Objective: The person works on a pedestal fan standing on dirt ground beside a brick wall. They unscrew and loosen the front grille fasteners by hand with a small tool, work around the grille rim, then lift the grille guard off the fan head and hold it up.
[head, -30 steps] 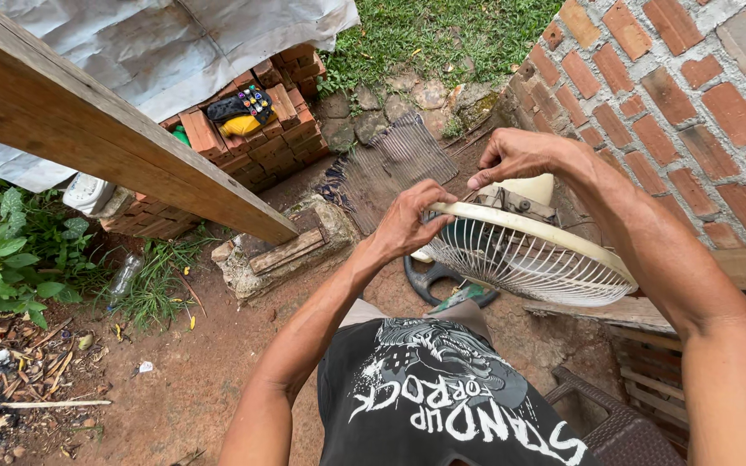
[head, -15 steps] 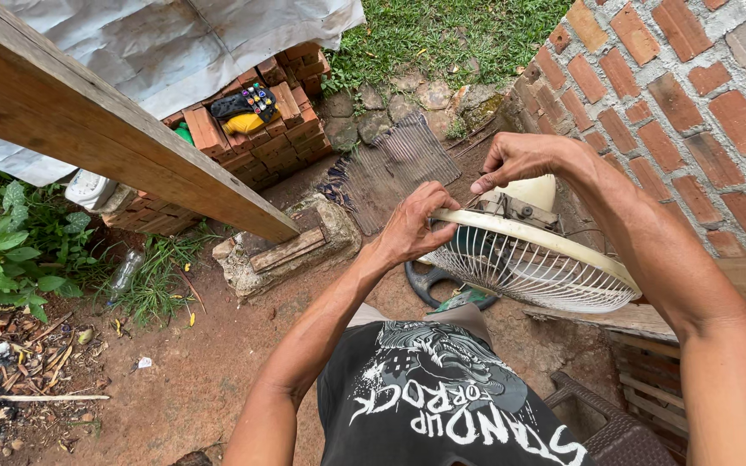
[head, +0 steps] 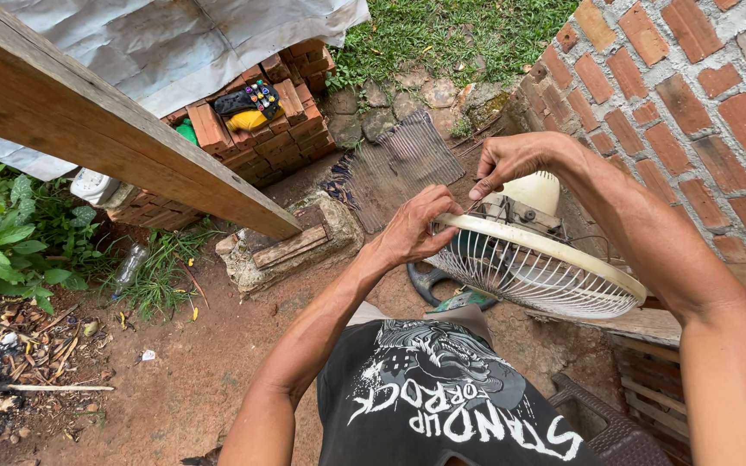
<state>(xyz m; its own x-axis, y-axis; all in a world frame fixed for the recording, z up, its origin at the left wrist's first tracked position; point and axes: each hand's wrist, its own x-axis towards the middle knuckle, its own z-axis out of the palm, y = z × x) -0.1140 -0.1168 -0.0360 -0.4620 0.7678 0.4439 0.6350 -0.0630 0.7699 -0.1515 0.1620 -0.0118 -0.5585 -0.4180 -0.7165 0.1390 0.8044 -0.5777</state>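
Note:
A cream electric fan (head: pixel 535 271) with a wire grille lies tilted, grille facing me, in front of my chest. My left hand (head: pixel 416 229) grips the left rim of the fan's guard. My right hand (head: pixel 511 161) is pinched at the top rear of the fan, near its cream motor housing (head: pixel 535 192). Whatever the fingers pinch is too small to make out. A dark fan base (head: pixel 432 283) shows below the grille.
A red brick wall (head: pixel 675 95) rises at the right. A wooden beam (head: pixel 105 142) crosses the upper left. Stacked bricks (head: pixel 261 138) hold small items. A concrete block (head: pixel 291 246) sits on the dirt. A ribbed mat (head: pixel 403 168) lies near grass. A brown wicker chair (head: pixel 615 427) is at bottom right.
The fan has tipped slightly lower and nearer to me. Both hands keep their places on it.

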